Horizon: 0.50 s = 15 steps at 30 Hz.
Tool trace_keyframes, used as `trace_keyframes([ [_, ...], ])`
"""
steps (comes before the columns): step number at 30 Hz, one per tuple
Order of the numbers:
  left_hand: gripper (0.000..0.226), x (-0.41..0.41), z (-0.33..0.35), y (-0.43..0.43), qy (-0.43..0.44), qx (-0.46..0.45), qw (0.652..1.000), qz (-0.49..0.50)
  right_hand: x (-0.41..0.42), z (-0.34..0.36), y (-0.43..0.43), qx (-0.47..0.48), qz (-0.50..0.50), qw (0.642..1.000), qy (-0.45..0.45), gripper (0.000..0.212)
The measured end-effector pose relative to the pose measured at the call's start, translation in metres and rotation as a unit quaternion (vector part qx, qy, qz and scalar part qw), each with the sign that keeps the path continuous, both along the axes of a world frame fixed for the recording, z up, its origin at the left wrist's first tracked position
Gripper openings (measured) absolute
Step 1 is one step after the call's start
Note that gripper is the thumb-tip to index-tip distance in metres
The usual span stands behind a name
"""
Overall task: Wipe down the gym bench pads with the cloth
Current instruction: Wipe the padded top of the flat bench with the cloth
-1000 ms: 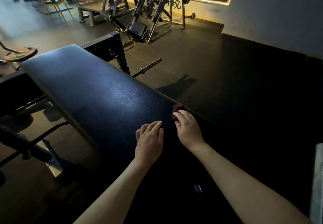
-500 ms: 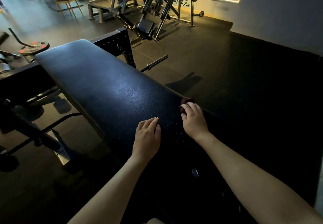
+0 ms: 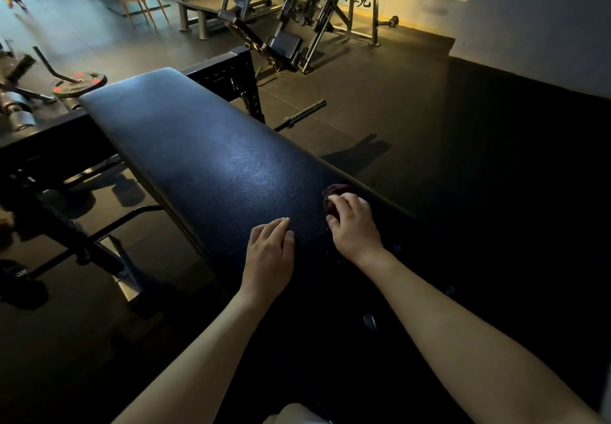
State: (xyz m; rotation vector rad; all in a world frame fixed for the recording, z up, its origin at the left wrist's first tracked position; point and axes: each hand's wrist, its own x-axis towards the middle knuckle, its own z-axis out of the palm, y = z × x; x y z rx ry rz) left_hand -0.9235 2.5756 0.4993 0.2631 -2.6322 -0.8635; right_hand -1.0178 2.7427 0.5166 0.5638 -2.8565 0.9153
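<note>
Now we wipe: right hand point(image 3: 355, 225) curls over bunched cloth point(image 3: 334, 191) at pad's point(image 3: 198, 145) right edge; left hand point(image 3: 269, 251) lies flat on pad, fingers straight. Best we press evenly, overlap long strokes toward far end (edges too).

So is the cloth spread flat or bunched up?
Bunched up: the dark red cloth shows as a small wad gripped under the right hand, at the bench pad edge.

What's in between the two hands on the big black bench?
Only bare black bench pad, seen in the head view, between the left hand and the right hand gripping the dark red cloth.
</note>
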Motion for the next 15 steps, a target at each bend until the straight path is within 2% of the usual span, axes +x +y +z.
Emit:
trace_keyframes([
  [5, 0.061, 0.014, -0.007, -0.02, 0.007, -0.033, 0.999, 0.033, 0.032, -0.008, -0.031, -0.054, 0.082, 0.994, 0.049, 0.025],
  [10, 0.062, 0.01, -0.006, -0.022, -0.007, -0.034, 0.999, 0.038, 0.046, -0.004, -0.049, -0.08, 0.185, 0.979, 0.003, 0.03],
  [13, 0.066, 0.008, -0.004, -0.028, -0.022, -0.047, 0.998, 0.042, 0.014, 0.0, -0.045, -0.07, 0.118, 0.991, 0.01, 0.033],
  [15, 0.068, 0.005, -0.002, -0.033, -0.028, -0.043, 0.998, 0.047, 0.003, -0.002, -0.046, -0.031, 0.06, 0.998, -0.017, 0.04],
])
